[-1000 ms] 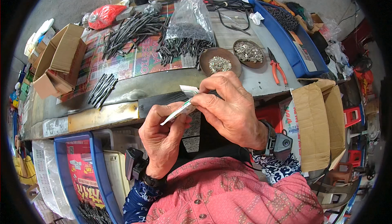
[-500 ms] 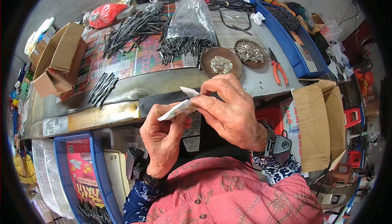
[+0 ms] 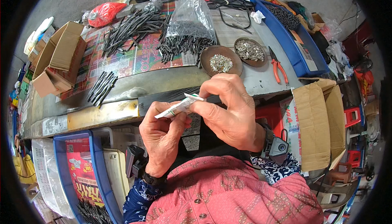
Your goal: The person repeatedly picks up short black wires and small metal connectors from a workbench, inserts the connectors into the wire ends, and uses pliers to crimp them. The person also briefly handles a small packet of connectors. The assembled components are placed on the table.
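Note:
Both of my hands meet at the table's near edge over a small white paper packet [image 3: 175,109] with green marks. My left hand [image 3: 162,132] pinches its lower side between thumb and fingers. At the packet's right end, the thumb and bent fingers of my right hand [image 3: 232,116] are closed on it. A flap of the white paper sticks up beside the right fingertips. Whatever lies inside the packet is hidden. Beyond my right hand, a round brown dish [image 3: 207,54] of small shiny metal pieces stands next to a second dish [image 3: 261,63] of metal parts.
Red-handled pliers [image 3: 277,69] lie right of the dishes. Black sticks [image 3: 130,30] and a clear bag [image 3: 192,18] over short black pieces cover the table's back. A small row of black sticks [image 3: 102,88] lies left. Cardboard boxes [image 3: 314,128] and blue trays [image 3: 286,36] flank the workplace.
The white packet has tilted and turned between my fingers, and its upright flap now lies flatter. My right hand has shifted slightly; both hands keep hold of the packet.

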A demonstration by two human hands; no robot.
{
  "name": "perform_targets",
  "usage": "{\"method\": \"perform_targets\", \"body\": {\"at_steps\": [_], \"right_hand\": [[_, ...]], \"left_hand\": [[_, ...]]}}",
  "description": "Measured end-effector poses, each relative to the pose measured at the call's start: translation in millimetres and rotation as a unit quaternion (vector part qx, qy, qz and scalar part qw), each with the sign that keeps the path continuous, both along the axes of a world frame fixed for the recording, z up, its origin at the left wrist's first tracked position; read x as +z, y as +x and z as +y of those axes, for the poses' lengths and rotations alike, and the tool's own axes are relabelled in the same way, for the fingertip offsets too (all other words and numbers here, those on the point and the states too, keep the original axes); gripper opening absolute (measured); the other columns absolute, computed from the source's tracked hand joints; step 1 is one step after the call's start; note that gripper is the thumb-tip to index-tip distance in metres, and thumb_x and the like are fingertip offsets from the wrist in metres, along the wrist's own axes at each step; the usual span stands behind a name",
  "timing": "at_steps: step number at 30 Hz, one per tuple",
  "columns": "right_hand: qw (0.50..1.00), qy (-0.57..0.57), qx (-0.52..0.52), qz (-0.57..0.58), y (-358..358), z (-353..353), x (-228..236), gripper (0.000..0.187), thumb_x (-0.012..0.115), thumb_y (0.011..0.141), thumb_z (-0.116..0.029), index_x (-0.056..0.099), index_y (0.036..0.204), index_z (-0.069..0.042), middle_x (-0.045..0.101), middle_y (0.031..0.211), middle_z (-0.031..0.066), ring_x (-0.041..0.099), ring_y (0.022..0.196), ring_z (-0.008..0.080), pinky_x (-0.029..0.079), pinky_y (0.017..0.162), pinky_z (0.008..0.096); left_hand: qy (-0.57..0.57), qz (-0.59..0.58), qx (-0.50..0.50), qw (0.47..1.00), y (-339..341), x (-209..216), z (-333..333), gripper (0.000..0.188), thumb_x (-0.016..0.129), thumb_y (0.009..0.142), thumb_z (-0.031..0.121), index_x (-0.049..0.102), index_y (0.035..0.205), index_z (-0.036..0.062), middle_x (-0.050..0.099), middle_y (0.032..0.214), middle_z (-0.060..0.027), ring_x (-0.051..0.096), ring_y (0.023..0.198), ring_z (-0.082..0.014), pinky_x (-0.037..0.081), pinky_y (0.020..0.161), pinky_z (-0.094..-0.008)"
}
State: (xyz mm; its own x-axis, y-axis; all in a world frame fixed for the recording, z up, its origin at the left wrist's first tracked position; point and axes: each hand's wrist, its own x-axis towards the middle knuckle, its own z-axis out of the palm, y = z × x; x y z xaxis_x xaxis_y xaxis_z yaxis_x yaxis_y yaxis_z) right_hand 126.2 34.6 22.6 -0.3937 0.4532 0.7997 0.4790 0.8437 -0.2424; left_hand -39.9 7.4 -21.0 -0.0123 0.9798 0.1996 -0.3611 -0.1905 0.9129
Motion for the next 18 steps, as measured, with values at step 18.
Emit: {"method": "perform_targets", "body": {"at_steps": [18], "right_hand": [[0.997,-0.072,-0.025,-0.004,2.0,-0.9,0.6,0.029,0.077,0.065,-0.001,0.066,0.092,-0.004,0.056,0.092,0.0094,0.056,0.084,0.0279,0.048,0.072,0.0375]], "left_hand": [[-0.019,-0.053,-0.045,0.997,-4.9,-3.7,2.7,0.032,0.057,0.089,-0.006,0.054,0.121,-0.0013,0.066,0.102,-0.0075,0.063,0.076,-0.0115,0.053,0.066,-0.0249]]}}
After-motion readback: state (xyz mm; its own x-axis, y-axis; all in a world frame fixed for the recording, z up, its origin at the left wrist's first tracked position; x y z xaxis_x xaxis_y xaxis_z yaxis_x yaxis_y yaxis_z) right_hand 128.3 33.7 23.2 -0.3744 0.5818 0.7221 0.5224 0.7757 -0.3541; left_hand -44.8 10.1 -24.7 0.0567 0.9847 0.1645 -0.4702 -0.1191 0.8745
